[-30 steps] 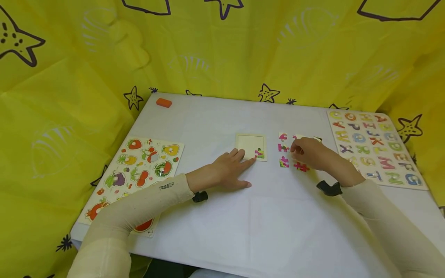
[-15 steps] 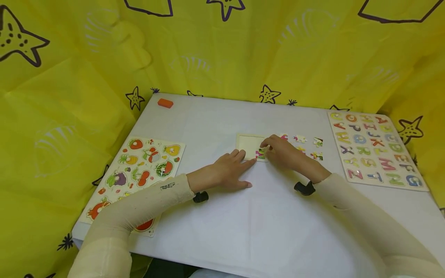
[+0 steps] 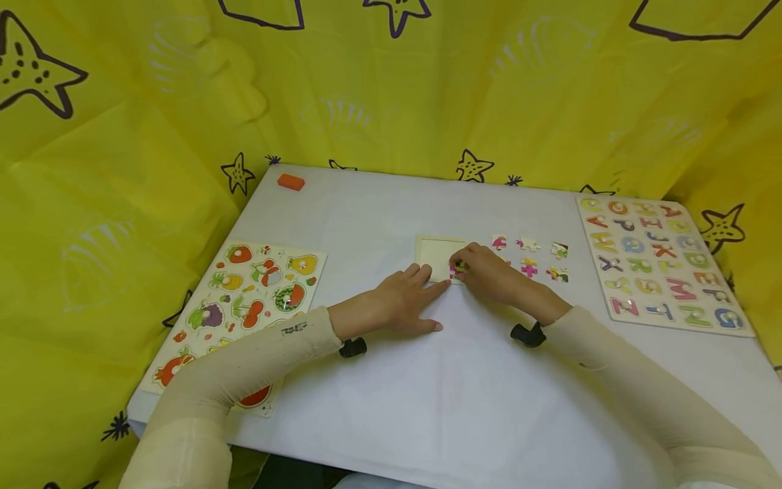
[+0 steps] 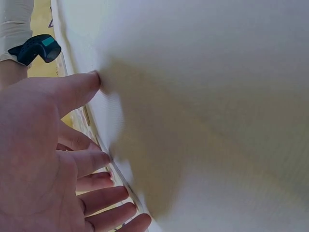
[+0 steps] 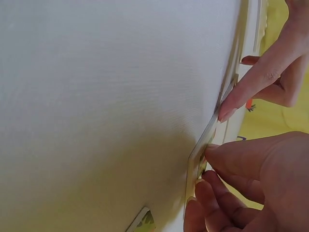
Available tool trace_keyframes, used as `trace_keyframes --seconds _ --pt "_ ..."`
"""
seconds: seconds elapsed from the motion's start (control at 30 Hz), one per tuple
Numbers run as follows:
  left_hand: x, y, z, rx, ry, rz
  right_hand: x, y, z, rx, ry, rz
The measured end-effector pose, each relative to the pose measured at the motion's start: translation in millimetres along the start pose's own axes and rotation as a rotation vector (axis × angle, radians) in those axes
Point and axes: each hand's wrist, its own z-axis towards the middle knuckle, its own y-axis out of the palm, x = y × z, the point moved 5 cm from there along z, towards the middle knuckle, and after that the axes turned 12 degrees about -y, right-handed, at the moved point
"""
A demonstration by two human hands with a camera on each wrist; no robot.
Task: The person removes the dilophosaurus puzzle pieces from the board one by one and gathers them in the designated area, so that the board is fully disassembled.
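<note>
A small square wooden puzzle tray [image 3: 440, 238] lies mid-table in the head view. My left hand [image 3: 404, 299] rests flat with spread fingers, the index fingertip touching the tray's near edge. At the tray's lower right corner my right hand [image 3: 489, 274] pinches a green-patterned puzzle piece [image 5: 203, 163] between thumb and fingers, partly hidden by them. Just below it, a pink and green piece [image 3: 455, 276] sits in the tray's corner. Right of the tray lie several loose pieces, such as a pink one [image 3: 499, 242] and a pink and yellow one [image 3: 528, 267]; my right hand hides others.
A fruit peg board [image 3: 250, 285] lies at the left, partly under my left sleeve. An alphabet peg board [image 3: 662, 265] is at the right edge. An orange block [image 3: 290, 182] sits at the back left. Yellow patterned cloth [image 3: 391, 102] hangs behind the white table [image 3: 391, 210].
My right hand has moved left from the loose pieces to the tray's right side, then slightly further over its lower right corner. My left hand has stayed in place.
</note>
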Motion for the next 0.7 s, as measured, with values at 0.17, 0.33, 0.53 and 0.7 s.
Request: trace_keyframes --seconds 0.17,0.33,0.53,0.7 --pt "-0.4 -0.7 -0.5 -0.003 0.000 0.005 -2.2 -0.7 -0.8 -0.008 -0.025 -0.015" --pt "-0.6 -0.2 -0.6 -0.011 0.000 0.000 -3.8 -1.6 0.4 -0.016 -0.034 -0.041" --pt "-0.8 1.2 0.4 -0.013 -0.005 0.002 -3.7 -4.1 0.1 -0.014 -0.024 -0.036" --pt "-0.4 1.2 0.3 -0.006 -0.003 0.004 -1.2 -7.1 -1.7 0.018 -0.013 -0.018"
